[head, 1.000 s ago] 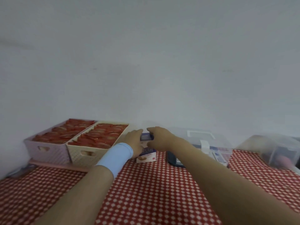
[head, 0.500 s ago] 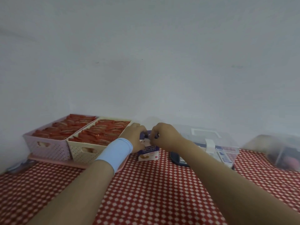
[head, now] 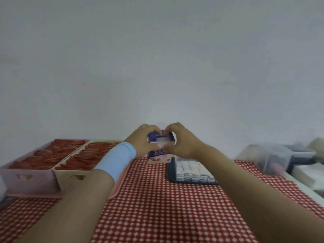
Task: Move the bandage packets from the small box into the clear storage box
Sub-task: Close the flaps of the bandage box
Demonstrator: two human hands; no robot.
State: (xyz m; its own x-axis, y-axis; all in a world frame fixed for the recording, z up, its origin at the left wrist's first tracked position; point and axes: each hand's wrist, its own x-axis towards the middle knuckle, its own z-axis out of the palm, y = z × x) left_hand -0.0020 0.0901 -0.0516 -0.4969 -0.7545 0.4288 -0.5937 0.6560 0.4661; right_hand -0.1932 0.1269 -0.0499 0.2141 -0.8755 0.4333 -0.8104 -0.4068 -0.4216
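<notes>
Fingers (head: 155, 132) of both your hands are curled round the top of the small box, your left hand (head: 140, 144) on its left side and your right hand (head: 184, 144) on its right, with thumbs at the opened mouth. I can see no packet in either grasp. Take the worktop (head: 157, 207) first. On its red check cloth the storage box (head: 171, 172) sits just right of the small box and a little nearer you. Rows of white packets (head: 190, 170) lie in it, and your right forearm passes over its right side. The small box (head: 158, 156) stands upright with its long axis vertical. Whether its base touches the cloth I cannot tell. Its mouth (head: 163, 139) faces up and tips slightly toward you. Packets should therefore come out upward, then travel right and toward you. Your right hand is nearer for that carry, and the left can steady the box.
</notes>
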